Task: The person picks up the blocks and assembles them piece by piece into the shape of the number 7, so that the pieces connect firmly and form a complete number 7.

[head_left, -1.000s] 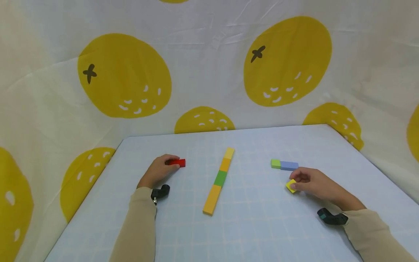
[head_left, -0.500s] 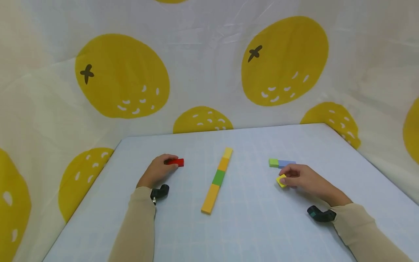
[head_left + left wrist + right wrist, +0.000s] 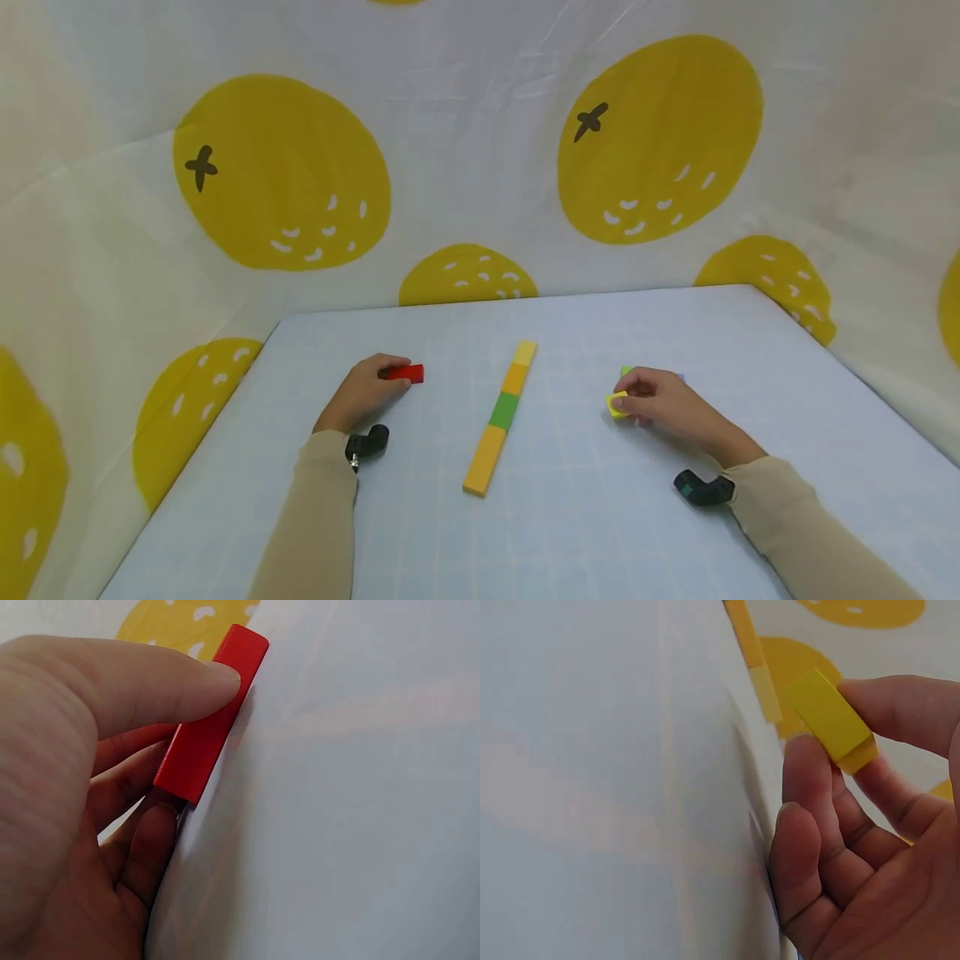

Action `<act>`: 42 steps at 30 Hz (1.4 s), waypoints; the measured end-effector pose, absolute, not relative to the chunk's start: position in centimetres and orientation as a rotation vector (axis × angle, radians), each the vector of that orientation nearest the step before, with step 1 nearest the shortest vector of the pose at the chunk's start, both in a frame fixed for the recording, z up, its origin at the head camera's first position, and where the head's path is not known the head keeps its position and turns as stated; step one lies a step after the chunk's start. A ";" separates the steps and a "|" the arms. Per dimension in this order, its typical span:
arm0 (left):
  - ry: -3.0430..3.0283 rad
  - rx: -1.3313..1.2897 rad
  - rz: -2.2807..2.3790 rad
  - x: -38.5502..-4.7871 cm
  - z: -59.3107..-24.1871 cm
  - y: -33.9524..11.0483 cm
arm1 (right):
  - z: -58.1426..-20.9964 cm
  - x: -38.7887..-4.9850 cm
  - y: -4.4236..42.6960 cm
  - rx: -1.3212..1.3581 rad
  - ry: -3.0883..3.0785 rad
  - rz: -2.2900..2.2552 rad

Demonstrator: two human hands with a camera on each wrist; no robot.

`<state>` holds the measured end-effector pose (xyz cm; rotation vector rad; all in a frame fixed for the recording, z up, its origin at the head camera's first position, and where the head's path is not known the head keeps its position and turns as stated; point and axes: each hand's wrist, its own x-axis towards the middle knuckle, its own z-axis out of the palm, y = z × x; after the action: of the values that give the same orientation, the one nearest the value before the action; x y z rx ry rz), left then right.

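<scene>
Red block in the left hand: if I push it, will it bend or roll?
The red block is probably stiff: the left hand pinches it, yet its edges look straight. Rolling seems unlikely, since its visible faces look flat. Its smooth surface may make it somewhat slippery.

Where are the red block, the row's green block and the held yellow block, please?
Red block [image 3: 198,751]: left wrist view, lower broad face.
Green block [image 3: 504,411]: head view, middle of its top.
Yellow block [image 3: 829,712]: right wrist view, its broad face.
</scene>
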<state>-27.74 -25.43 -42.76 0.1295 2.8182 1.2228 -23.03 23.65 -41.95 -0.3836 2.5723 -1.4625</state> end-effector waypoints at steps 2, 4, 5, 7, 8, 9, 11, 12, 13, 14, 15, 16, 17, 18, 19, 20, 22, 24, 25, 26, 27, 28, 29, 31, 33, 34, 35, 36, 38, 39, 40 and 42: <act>2.826 0.152 1.225 -27.9 -42.6 -25.4 | -41.8 -23.5 22.9 -0.399 2.573 -1.470; 2.835 0.150 1.212 -27.8 -42.4 -25.5 | -41.7 -23.9 22.1 -0.408 2.557 -1.486; 2.840 0.147 1.201 -27.7 -42.4 -25.5 | -41.7 -24.2 21.8 -0.411 2.550 -1.490; 2.846 0.142 1.192 -27.6 -42.3 -25.4 | -41.7 -24.6 21.1 -0.414 2.530 -1.502; 2.846 0.140 1.191 -27.5 -42.3 -25.3 | -41.7 -24.7 20.9 -0.400 2.521 -1.510; 2.844 0.139 1.193 -27.5 -42.3 -25.2 | -41.7 -24.9 20.6 -0.390 2.521 -1.509; 2.840 0.123 1.197 -27.4 -42.3 -24.9 | -41.7 -25.2 20.3 -0.363 2.526 -1.512; 2.837 0.119 1.199 -27.4 -42.3 -24.8 | -41.7 -25.3 20.2 -0.350 2.528 -1.516; 2.837 0.116 1.197 -27.4 -42.3 -24.8 | -41.6 -25.4 20.0 -0.337 2.530 -1.521; 2.834 0.098 1.198 -27.4 -42.4 -24.8 | -41.6 -25.6 19.8 -0.317 2.532 -1.524; 2.831 0.090 1.200 -27.4 -42.4 -24.7 | -41.6 -25.7 19.6 -0.302 2.532 -1.534; 2.830 0.082 1.200 -27.4 -42.4 -24.7 | -41.6 -25.9 19.5 -0.293 2.528 -1.546; 2.828 0.077 1.203 -27.4 -42.5 -24.8 | -41.6 -26.0 19.3 -0.281 2.522 -1.558; 2.826 0.071 1.208 -27.4 -42.5 -24.7 | -41.6 -26.1 19.2 -0.268 2.514 -1.575; 2.823 0.063 1.214 -27.4 -42.5 -24.8 | -41.7 -26.2 19.1 -0.246 2.501 -1.600; 2.820 0.058 1.219 -27.4 -42.6 -24.8 | -41.8 -26.3 19.0 -0.227 2.488 -1.626; 2.826 0.071 1.219 -27.5 -42.6 -24.8 | -41.9 -26.6 18.9 -0.195 2.453 -1.680; 2.829 0.081 1.222 -27.5 -42.7 -24.8 | -42.1 -26.8 18.8 -0.145 2.417 -1.739; 2.833 0.085 1.219 -27.5 -42.7 -24.8 | -42.2 -27.0 18.7 -0.122 2.403 -1.766; 2.839 0.090 1.214 -27.6 -42.7 -24.8 | -42.2 -27.1 18.6 -0.104 2.391 -1.785; 2.844 0.092 1.211 -27.6 -42.7 -24.8 | -42.2 -27.3 18.4 -0.091 2.381 -1.802; 2.848 0.093 1.208 -27.7 -42.7 -24.8 | -42.2 -27.4 18.3 -0.077 2.376 -1.814; 2.850 0.092 1.208 -27.7 -42.7 -24.8 | -42.1 -27.6 18.1 -0.057 2.373 -1.824; 2.846 0.081 1.216 -27.8 -42.6 -24.8 | -42.0 -28.0 17.7 -0.013 2.367 -1.840; 2.840 0.079 1.228 -27.9 -42.7 -24.8 | -42.0 -28.3 17.3 0.030 2.358 -1.860; 2.837 0.073 1.232 -27.9 -42.7 -24.7 | -42.0 -28.5 17.1 0.057 2.349 -1.875; 2.833 0.068 1.235 -28.0 -42.7 -24.7 | -42.1 -28.7 17.0 0.083 2.333 -1.895; 2.830 0.060 1.234 -28.0 -42.7 -24.6 | -42.2 -28.8 16.8 0.106 2.315 -1.915; 2.838 0.065 1.220 -28.0 -42.7 -24.6 | -42.2 -29.1 16.5 0.140 2.285 -1.950; 2.841 0.066 1.214 -28.0 -42.6 -24.6 | -42.2 -29.3 16.4 0.159 2.270 -1.963; 2.841 0.066 1.213 -27.9 -42.5 -24.6 | -42.1 -29.4 16.2 0.177 2.259 -1.974; 2.843 0.073 1.216 -27.8 -42.5 -24.6 | -41.9 -29.6 15.9 0.207 2.252 -1.981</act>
<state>-27.84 -24.61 -42.54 0.0730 2.8430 1.2159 -29.65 15.89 -41.95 0.2070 2.2519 -1.9808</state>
